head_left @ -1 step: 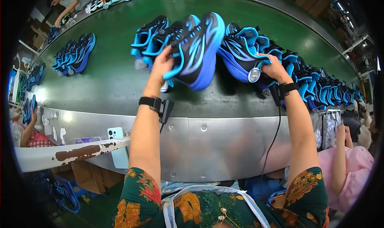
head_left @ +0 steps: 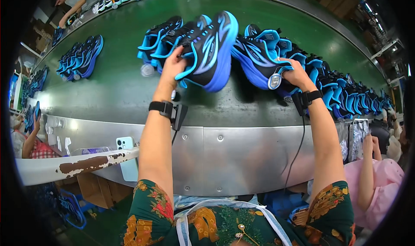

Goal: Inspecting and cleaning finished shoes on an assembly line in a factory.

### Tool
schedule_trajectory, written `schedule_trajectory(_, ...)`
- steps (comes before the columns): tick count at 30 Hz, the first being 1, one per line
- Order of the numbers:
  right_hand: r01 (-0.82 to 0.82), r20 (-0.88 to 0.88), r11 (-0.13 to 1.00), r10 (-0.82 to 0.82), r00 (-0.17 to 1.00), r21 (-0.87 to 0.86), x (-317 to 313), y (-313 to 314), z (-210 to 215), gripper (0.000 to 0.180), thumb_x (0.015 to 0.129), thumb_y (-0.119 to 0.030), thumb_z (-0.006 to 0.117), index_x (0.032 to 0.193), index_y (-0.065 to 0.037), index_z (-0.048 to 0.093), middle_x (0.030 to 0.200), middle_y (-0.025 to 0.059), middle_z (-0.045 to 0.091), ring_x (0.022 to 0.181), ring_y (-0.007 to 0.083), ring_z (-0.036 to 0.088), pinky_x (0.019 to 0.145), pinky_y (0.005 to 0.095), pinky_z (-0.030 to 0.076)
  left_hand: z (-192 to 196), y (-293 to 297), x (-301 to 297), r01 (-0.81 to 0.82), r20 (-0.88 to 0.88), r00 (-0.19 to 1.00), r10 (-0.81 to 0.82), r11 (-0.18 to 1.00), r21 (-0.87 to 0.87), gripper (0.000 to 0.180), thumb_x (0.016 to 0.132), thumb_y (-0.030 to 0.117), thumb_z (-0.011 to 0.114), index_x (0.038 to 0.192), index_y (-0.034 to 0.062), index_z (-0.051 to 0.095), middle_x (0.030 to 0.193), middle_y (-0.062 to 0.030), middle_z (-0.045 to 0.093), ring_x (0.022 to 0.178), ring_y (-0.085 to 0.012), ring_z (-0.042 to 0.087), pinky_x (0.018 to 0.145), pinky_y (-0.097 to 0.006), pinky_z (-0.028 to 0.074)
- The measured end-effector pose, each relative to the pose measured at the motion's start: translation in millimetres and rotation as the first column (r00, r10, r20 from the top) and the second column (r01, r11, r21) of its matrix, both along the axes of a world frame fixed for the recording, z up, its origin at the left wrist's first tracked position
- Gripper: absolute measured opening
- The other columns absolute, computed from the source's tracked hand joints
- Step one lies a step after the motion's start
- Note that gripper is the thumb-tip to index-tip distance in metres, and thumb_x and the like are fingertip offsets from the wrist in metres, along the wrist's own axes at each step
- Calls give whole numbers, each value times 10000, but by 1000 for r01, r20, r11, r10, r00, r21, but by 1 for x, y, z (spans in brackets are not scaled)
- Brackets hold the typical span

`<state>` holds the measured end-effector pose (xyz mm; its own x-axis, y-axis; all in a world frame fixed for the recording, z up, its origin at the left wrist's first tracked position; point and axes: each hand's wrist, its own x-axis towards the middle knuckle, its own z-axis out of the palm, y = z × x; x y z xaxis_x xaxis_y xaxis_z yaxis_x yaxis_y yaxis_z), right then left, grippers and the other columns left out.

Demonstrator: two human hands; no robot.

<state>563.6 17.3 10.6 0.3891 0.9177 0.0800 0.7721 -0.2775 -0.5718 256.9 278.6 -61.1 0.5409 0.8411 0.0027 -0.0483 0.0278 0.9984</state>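
Seen from above, two bare forearms with black wrist straps reach over a metal rim onto a green conveyor surface. The left hand grips the heel of a black and blue sports shoe, tilted up on its side, while the right hand clasps a round tag against a neighbouring blue shoe. This looks like the tagging or checking step; next the tilted shoe probably needs laying down beside the row of matching shoes behind.
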Motion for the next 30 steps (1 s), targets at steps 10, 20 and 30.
schedule_trajectory(10,-188,428,977,214,878,-103,-45,1,-3,419,627,-24,756,1009,-188,703,816,85,647,834,310,631,725,414,438,38,100,48,157,-595,650,473,682,714,532,771,149,610,1295,237,621,1136,-149,682,1033,-332,647,900,-418,504)
schedule_trajectory(20,-334,288,938,345,893,-90,-218,-86,19,322,696,-130,689,1013,-127,634,692,84,582,687,294,596,633,426,398,51,-170,-47,88,-250,963,101,758,646,426,969,233,540,1340,23,534,1356,-198,521,1299,-346,433,1106,-436,302)
schedule_trajectory(30,-461,-579,854,507,638,241,-229,-176,60,598,735,-181,799,1303,-166,611,839,110,580,744,278,593,675,378,485,114,-301,-190,174,-222,973,-61,827,535,254,781,-115,453,931,-19,634,990,-129,655,945,-213,596,901,-333,459)
